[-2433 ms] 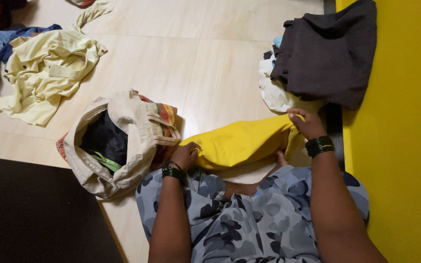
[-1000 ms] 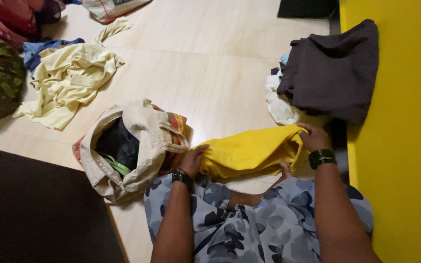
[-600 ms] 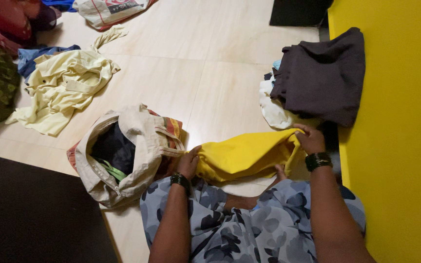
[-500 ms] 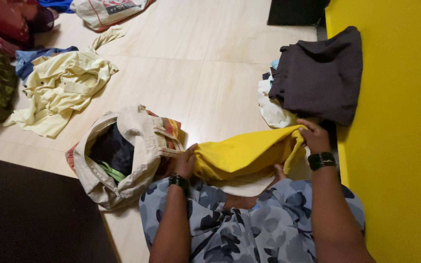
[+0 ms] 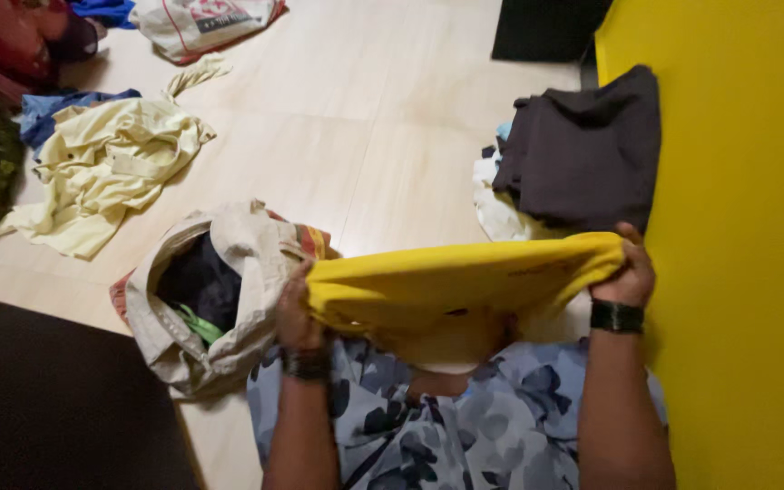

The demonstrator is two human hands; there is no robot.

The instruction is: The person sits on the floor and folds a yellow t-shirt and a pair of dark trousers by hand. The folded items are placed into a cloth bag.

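- Both hands have come up w/ the yellow cloth [image 5: 465, 281]; it was low by the knees, now stretched flat betw. them above the lap.
- Left hand [image 5: 294, 313]: fingers curled tight on cloth's 9 o'clock end.
- Right hand [image 5: 630, 272]: clenched on 3 o'clock end.
- Bag [image 5: 220, 299] just beside at 9; dark pile [image 5: 583, 154] at 1.

Soft, warm indoor light fills the scene, fairly dim and even, with no hard glare. The pale floor [image 5: 392, 118] carries a faint sheen at its middle, and the yellow wall [image 5: 737, 227] on the right glows strongly. Shadows are weak and diffuse; the near left corner falls almost black. Motion blur smears the yellow cloth [image 5: 465, 281] and both wrists, and fine detail is soft throughout.
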